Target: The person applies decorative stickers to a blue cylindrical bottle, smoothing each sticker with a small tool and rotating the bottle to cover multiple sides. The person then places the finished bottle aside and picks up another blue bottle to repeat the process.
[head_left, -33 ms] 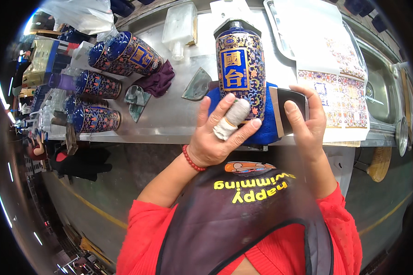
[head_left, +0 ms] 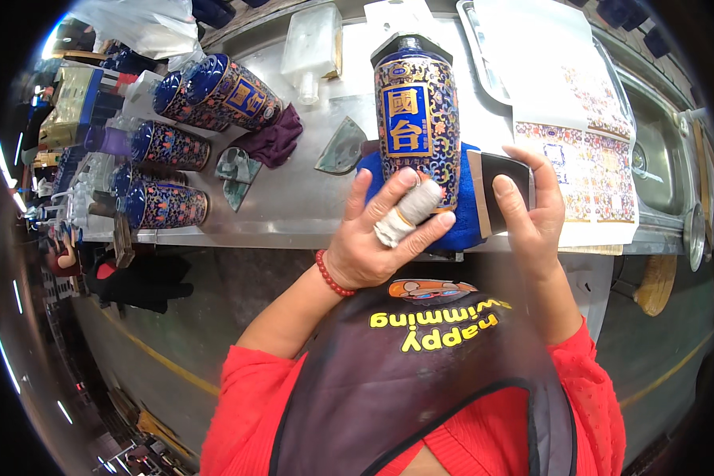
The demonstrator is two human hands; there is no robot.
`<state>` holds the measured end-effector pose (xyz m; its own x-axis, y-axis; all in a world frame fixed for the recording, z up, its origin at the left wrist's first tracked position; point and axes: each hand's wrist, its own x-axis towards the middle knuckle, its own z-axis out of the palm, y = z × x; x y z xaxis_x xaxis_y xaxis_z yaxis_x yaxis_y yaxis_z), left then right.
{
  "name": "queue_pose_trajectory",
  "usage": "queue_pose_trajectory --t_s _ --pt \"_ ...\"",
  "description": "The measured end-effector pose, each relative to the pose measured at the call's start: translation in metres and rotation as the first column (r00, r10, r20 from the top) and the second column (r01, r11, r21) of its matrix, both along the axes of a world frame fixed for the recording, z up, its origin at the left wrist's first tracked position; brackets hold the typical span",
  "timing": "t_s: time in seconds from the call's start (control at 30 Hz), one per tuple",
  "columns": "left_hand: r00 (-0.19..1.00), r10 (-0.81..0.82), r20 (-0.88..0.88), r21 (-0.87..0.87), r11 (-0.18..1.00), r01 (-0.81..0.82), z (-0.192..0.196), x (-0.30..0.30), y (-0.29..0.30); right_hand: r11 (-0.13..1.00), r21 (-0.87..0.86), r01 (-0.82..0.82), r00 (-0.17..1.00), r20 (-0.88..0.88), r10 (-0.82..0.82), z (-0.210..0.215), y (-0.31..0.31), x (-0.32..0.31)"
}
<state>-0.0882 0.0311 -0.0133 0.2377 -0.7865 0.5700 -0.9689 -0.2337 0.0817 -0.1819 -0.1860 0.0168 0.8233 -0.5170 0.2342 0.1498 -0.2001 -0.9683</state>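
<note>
A blue ceramic bottle (head_left: 419, 103) with gold panel lettering and a floral pattern lies on a blue cloth (head_left: 470, 206), its neck pointing away from me. My left hand (head_left: 385, 226) rests on the bottle's lower end, fingers spread. One finger is wrapped in grey-white cloth, and red beads circle the wrist. To the bottle's right, my right hand (head_left: 531, 210) grips a dark rectangular block (head_left: 506, 189) with a tan edge strip, thumb on its face. The block's exact kind is unclear. It stands beside the blue cloth.
Several similar bottles (head_left: 234, 95) lie at the left, near a purple cloth (head_left: 276, 139). Glass-like shards (head_left: 341, 147) and a clear square bottle (head_left: 311, 47) are on the metal table (head_left: 285, 214). Patterned decal sheets (head_left: 575, 170) lie at the right, before a sink (head_left: 658, 159).
My left fingers have shifted slightly right along the bottle's lower end. The bottle has moved very slightly to the right; my right hand has barely moved.
</note>
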Motion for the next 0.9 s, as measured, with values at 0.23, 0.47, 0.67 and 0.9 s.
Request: queue_pose_trajectory --t_s 0.23,0.47,0.67,0.9 --pt "0.953 0.065 -0.297 -0.185 0.975 -0.125 -0.006 0.006 0.002 0.841 -0.541 -0.016 0.98 0.157 0.12 0.02 0.04 0.024" --pt "0.941 0.116 -0.317 -0.134 0.977 -0.165 -0.006 0.003 -0.005 0.86 -0.509 0.039 0.995 0.097 0.013 -0.014 0.032 0.012" --pt "0.94 0.144 -0.309 -0.078 0.981 -0.176 0.002 0.006 -0.017 0.974 0.227 0.016 1.0 -0.016 -0.013 -0.014 0.027 -0.004" --pt "0.887 0.099 -0.452 -0.118 0.978 -0.169 -0.006 0.01 -0.009 0.993 -0.048 0.106 0.994 -0.022 -0.107 -0.027 0.026 0.008"
